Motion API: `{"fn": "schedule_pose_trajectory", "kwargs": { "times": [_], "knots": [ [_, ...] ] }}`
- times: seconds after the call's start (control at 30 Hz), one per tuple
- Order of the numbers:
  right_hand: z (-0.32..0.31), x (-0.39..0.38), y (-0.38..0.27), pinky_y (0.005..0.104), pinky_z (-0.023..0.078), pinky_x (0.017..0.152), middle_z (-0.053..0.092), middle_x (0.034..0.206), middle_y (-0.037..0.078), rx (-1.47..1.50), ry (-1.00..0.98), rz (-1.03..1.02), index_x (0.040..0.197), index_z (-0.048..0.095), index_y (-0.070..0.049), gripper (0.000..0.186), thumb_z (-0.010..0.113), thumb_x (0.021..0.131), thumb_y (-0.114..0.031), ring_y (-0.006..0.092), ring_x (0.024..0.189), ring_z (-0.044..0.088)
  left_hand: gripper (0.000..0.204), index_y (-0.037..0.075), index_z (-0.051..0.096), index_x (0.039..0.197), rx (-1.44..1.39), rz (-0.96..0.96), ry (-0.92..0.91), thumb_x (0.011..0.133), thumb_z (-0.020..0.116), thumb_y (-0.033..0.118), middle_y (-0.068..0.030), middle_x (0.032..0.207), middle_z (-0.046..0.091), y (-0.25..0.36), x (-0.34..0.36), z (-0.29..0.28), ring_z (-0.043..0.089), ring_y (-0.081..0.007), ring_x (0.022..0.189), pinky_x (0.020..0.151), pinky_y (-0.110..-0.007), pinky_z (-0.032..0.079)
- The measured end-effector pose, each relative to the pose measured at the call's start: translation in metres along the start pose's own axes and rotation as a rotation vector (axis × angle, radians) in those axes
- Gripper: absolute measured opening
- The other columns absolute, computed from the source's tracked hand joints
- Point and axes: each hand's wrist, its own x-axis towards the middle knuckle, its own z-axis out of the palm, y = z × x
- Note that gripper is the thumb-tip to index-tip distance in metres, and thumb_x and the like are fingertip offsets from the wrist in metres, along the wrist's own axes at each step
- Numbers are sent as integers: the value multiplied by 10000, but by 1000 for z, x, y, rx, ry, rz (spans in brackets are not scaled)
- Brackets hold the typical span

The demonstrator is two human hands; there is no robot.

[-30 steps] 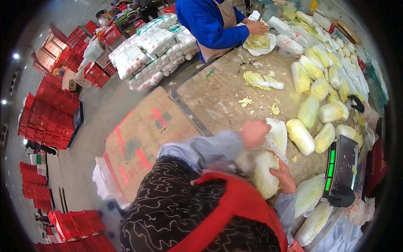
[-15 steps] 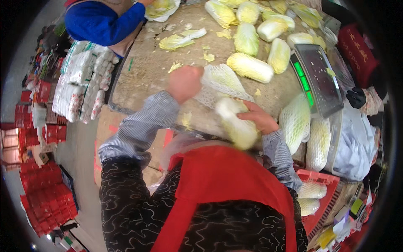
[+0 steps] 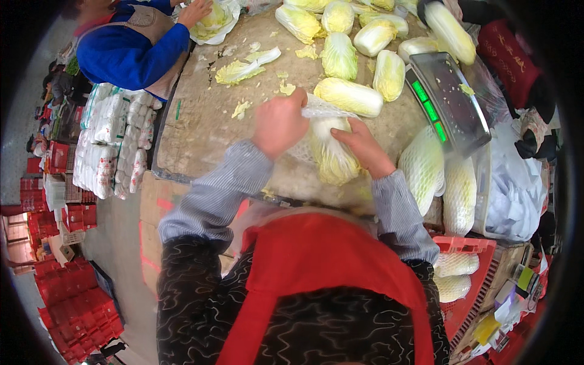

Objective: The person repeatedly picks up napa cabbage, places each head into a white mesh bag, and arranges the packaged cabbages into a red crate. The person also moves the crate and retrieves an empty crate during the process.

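Observation:
My left hand (image 3: 281, 121) is closed on a white foam net sleeve (image 3: 311, 106) at the middle of the worktable (image 3: 179, 146). Its top lies at the upper end of a napa cabbage (image 3: 331, 159), which my right hand (image 3: 359, 146) grips from the right with thumb across it. The cabbage is partly inside or against the mesh; I cannot tell which. Several loose cabbages (image 3: 347, 97) lie just beyond, and netted cabbages (image 3: 420, 164) rest to the right.
A digital scale (image 3: 453, 100) is at the right, beside a bin of white sheets (image 3: 511, 182). A red crate (image 3: 462, 310) holds netted cabbages below. A co-worker in blue (image 3: 131, 52) works upper left; another (image 3: 505, 58) is upper right. Wrapped white packs (image 3: 109, 140) are stacked left.
The view has swung round toward the table. My right hand has raised the cabbage to the net in my left hand. At upper right, a cabbage now appears lifted beside the co-worker.

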Motion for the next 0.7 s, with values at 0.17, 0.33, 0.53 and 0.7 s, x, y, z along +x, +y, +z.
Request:
{"fn": "schedule_pose_trajectory", "kwargs": {
  "times": [0.17,0.33,0.53,0.7],
  "knots": [
    [11,17,13,334,503,875,676,1112,102,-289,35,-103,1255,577,12,397,621,881,-115,206,1006,636,216,106,616,925,-158,95,-7,733,707,147,-164,698,639,25,-24,12,650,-376,675,582,-466,503],
    [9,41,27,322,526,813,652,1073,81,-475,125,-406,1134,605,15,206,563,938,-35,173,969,614,377,79,617,1146,-236,108,60,771,649,43,-145,956,651,32,-49,21,651,-373,790,650,-441,536],
    [12,46,42,335,548,847,626,1145,74,217,83,-6,1261,538,-21,276,500,1015,-141,186,1008,623,348,43,609,1146,-450,132,148,810,680,102,-143,975,642,36,-68,28,654,-360,807,658,-420,543],
    [11,59,39,335,544,905,639,1158,97,273,26,4,1270,537,-16,288,468,1041,-178,214,1046,632,364,27,620,1131,-362,201,234,819,697,196,-135,959,624,20,-53,8,646,-343,854,737,-438,527]
  ]
}}
